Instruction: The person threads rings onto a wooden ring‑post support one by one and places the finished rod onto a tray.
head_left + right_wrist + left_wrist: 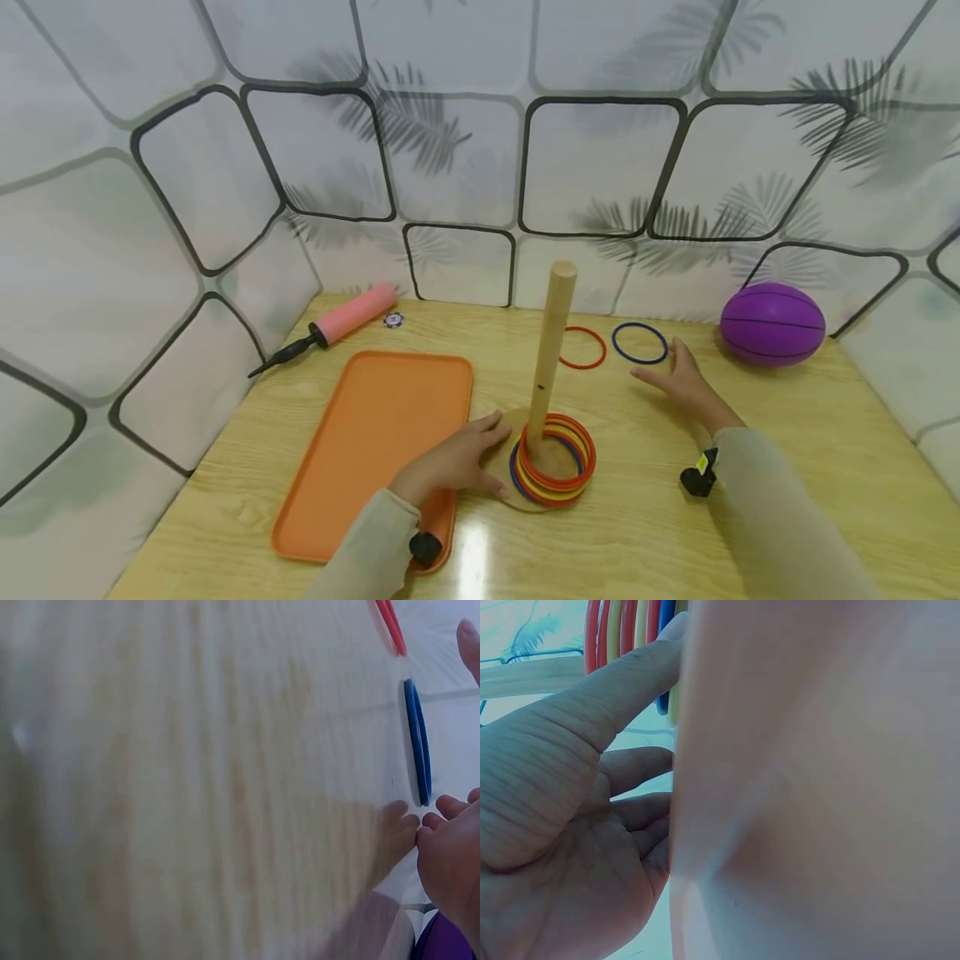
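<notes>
Blue, the loose ring (640, 342) lies flat on the wooden table (787, 467) near the back wall, just beside a red ring (582, 347) and just right of the peg (551, 350). The right hand (678, 377) reaches toward it with the forearm stretched forward, fingers straight and relaxed, tips just beside the blue ring; whether they touch it cannot be told, and they hold nothing. The left hand (457, 458) rests on the round wooden base (502, 483) of the peg, fingers extended against its edge, thumb along the rim, not curled around anything. A stack of coloured rings (553, 462) sits around the peg's foot. An orange tray (375, 442) lies left, a pink pump (341, 323) and a poker chip (393, 319) behind it, a purple ball (772, 323) at far right. No writing is readable.
</notes>
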A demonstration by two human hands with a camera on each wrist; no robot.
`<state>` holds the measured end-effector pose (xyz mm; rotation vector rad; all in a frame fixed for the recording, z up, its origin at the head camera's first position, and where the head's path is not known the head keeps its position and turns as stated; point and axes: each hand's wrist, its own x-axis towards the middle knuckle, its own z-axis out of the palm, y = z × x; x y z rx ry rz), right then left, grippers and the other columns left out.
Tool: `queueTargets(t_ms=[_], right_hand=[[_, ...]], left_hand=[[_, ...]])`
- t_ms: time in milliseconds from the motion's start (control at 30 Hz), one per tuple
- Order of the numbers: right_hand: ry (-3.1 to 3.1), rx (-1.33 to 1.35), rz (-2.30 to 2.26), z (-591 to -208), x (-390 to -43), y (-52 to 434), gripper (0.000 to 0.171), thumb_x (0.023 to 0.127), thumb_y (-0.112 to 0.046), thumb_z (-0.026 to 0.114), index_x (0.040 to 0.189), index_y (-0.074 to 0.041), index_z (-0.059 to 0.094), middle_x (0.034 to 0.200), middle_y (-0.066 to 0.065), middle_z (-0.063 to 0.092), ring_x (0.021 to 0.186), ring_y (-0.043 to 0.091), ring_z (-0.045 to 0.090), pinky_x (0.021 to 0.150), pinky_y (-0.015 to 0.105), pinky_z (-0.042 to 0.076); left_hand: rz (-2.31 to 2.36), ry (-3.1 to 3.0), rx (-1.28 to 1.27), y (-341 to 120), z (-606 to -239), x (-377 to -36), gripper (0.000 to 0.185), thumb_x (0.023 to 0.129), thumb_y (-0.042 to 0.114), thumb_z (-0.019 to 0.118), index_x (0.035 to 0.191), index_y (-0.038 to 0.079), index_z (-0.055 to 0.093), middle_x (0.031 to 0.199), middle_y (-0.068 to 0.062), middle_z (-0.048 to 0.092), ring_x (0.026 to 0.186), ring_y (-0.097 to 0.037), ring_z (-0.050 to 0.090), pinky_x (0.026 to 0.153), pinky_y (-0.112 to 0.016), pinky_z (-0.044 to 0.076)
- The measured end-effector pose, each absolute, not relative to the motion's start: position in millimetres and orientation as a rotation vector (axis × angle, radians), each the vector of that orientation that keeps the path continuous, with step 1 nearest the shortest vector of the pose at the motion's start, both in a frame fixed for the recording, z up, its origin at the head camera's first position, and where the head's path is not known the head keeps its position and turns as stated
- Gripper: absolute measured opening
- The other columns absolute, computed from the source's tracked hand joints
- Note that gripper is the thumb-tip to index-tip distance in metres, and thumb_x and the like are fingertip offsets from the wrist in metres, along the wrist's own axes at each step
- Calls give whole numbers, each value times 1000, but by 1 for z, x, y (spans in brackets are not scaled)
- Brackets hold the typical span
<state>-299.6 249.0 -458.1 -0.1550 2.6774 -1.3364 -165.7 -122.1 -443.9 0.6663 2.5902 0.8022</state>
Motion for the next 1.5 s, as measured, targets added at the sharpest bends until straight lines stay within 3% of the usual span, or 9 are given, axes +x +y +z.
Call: queueTargets(t_ms=[233, 333, 467, 567, 800, 1167, 1500], right_hand=[[2780, -143, -1310, -466, -310, 251, 94, 82, -39, 73, 137, 16, 19, 132, 38, 30, 126, 49, 27, 103, 59, 25], [2786, -111, -1226, -467, -314, 255, 104, 81, -45, 71, 142, 14, 12, 138, 40, 23, 129, 50, 21, 104, 61, 23], [2764, -89, -1115, -465, -323, 260, 122, 80, -53, 69, 145, 10, -14, 148, 39, -4, 135, 54, -2, 107, 65, 10], [2775, -82, -1068, -463, -330, 260, 124, 79, -52, 70, 144, 10, -15, 148, 38, -7, 133, 56, -4, 106, 65, 8], [2801, -78, -982, -464, -338, 254, 121, 80, -48, 71, 144, 13, -12, 146, 41, -1, 131, 59, 1, 105, 66, 12], [2805, -81, -989, -467, -346, 247, 121, 80, -49, 71, 146, 8, -13, 147, 40, 1, 133, 57, -1, 105, 66, 13], [2823, -182, -1132, -475, -345, 244, 112, 76, -36, 79, 146, 9, 5, 139, 35, 26, 129, 54, 13, 104, 63, 18]], left_hand=[[782, 2583, 682, -116, -446, -165, 91, 73, 37, 81, 147, 8, 35, 155, -15, 19, 141, -32, 22, 111, -43, 26], [777, 2576, 673, -114, -447, -164, 92, 72, 38, 81, 147, 9, 35, 156, -13, 19, 141, -31, 21, 111, -43, 26], [772, 2585, 677, -113, -445, -164, 92, 72, 38, 81, 147, 9, 36, 156, -13, 19, 141, -31, 22, 111, -42, 26], [774, 2590, 681, -113, -444, -164, 93, 72, 37, 82, 147, 9, 35, 155, -13, 19, 141, -31, 22, 112, -42, 26], [760, 2592, 666, -113, -443, -165, 93, 71, 38, 81, 147, 9, 35, 156, -12, 19, 141, -30, 21, 112, -41, 25], [750, 2608, 650, -115, -442, -165, 92, 72, 36, 81, 147, 9, 35, 155, -12, 20, 141, -30, 23, 111, -41, 27], [769, 2604, 629, -121, -445, -166, 93, 72, 38, 81, 147, 10, 35, 156, -12, 19, 141, -30, 22, 111, -42, 26]])
